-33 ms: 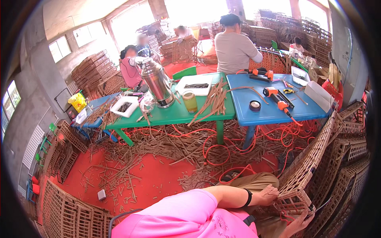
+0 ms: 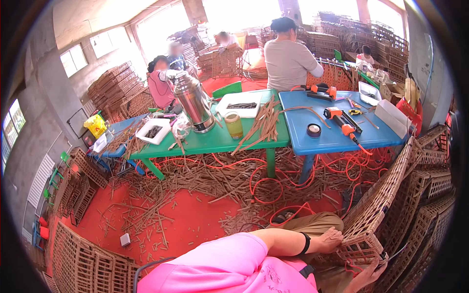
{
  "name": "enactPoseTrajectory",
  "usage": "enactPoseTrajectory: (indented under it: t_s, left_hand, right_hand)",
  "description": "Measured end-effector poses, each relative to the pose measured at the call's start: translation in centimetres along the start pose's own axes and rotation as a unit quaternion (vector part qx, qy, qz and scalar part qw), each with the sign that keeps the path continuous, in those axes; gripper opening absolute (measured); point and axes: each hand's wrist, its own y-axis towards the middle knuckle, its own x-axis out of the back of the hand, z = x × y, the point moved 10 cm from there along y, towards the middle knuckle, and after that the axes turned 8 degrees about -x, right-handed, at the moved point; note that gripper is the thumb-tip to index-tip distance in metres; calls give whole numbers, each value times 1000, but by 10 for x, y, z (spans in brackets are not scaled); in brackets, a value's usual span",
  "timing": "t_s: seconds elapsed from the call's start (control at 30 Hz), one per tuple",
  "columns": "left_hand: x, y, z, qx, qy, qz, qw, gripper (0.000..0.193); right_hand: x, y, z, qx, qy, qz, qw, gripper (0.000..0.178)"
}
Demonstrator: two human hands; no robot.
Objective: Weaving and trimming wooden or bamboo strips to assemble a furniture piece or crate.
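Observation:
A brown woven basket [image 2: 373,210] stands tilted at my right side, its long rim running away from me toward the blue table. My left hand [image 2: 330,240], with a black band on its wrist, grips the left side of the basket's near end. At the bottom corner of that same end, my right hand [image 2: 367,277] has its fingers and thumb against the weave. Parts of both hands' fingers are hidden by the basket. Between my arms lie my trousered legs and part of a red hose.
More woven baskets [image 2: 430,195] are stacked close on the right, others [image 2: 88,259] at lower left. A blue table [image 2: 312,132] bears orange nail guns [image 2: 342,122]; a green table [image 2: 205,145] bears a steel flask [image 2: 194,102]. Orange hoses and cut strips litter the red floor. Several people work beyond.

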Motion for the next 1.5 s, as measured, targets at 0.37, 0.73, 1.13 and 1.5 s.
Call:
enactPoseTrajectory:
  t_s: [0.37,0.73,1.13,1.5]
  left_hand:
    - [11,-1,-4,-8,-12,-12,1000,41]
    - [7,-1,-3,2,0,3,1000,47]
    - [5,0,-2,-2,-6,-11,1000,39]
    - [8,0,-3,-2,-3,-4,1000,38]
  right_hand:
    - [8,13,-39,-37,-31,7,999,47]
    - [16,18,-69,-60,-26,20,998,49]
    - [5,4,-12,31,-27,-2,999,45]
    - [4,1,4,93,-78,-11,993,43]
